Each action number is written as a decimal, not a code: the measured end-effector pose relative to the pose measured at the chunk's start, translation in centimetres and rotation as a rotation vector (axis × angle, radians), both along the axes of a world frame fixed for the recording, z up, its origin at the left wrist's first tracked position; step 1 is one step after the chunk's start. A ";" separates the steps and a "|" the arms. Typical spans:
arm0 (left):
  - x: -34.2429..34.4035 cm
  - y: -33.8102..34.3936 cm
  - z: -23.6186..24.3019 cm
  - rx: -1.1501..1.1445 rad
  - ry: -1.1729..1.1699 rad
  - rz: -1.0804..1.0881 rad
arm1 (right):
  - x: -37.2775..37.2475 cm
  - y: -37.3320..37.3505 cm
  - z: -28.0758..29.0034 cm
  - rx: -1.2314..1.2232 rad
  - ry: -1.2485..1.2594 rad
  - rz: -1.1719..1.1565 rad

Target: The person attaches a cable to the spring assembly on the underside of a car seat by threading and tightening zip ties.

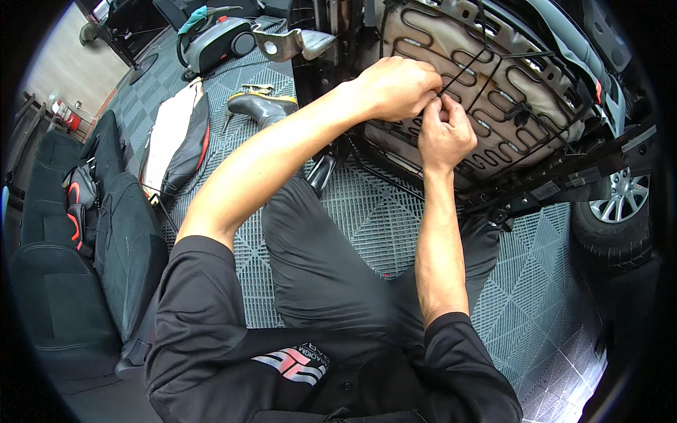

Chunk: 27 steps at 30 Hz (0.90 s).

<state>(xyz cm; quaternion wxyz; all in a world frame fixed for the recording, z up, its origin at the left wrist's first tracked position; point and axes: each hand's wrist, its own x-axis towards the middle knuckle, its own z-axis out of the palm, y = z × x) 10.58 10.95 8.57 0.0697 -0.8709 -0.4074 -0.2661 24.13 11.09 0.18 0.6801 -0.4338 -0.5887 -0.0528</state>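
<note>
A car seat (493,77) lies tipped over in front of me, its underside facing me with beige padding, wavy wire springs and black cables. My left hand (395,88) and my right hand (446,132) meet at the middle of that underside. Both pinch a thin black cable or strap (462,70) that runs up and to the right across the springs. The fingertips are bunched tight together, and what exactly they grip at the meeting point is hidden.
A dark removed bench seat (84,233) lies at my left. A white and black seat cover (176,137) and a boot (264,106) rest on the grey grid floor tiles (374,225). A grey machine (218,42) stands behind. A car wheel (617,211) is at right.
</note>
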 end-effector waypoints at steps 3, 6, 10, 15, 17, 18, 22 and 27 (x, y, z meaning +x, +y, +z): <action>0.0 0.1 -0.1 0.002 0.006 0.012 | -0.3 -0.2 0.1 0.023 0.026 -0.018; -0.1 0.3 0.0 0.009 -0.008 -0.028 | -0.3 -0.5 0.5 0.010 0.009 -0.044; -0.3 0.4 0.1 -0.010 -0.012 -0.034 | -0.1 -0.3 0.6 -0.017 0.014 -0.036; -0.6 0.6 -0.9 0.084 -0.042 -0.050 | -0.2 -1.1 1.0 -0.201 0.059 0.050; -0.8 0.5 -1.7 0.155 -0.093 -0.054 | -0.4 -1.3 0.6 -0.249 0.008 0.054; -0.9 0.5 -2.2 0.166 -0.128 -0.057 | -0.3 -1.6 0.5 -0.296 -0.008 0.064; -0.9 0.1 -3.1 0.148 -0.216 -0.100 | 0.2 -1.6 0.1 -0.276 -0.060 0.072; -1.3 0.4 -2.4 0.088 -0.155 -0.153 | 0.1 -2.6 0.2 -0.327 0.102 0.148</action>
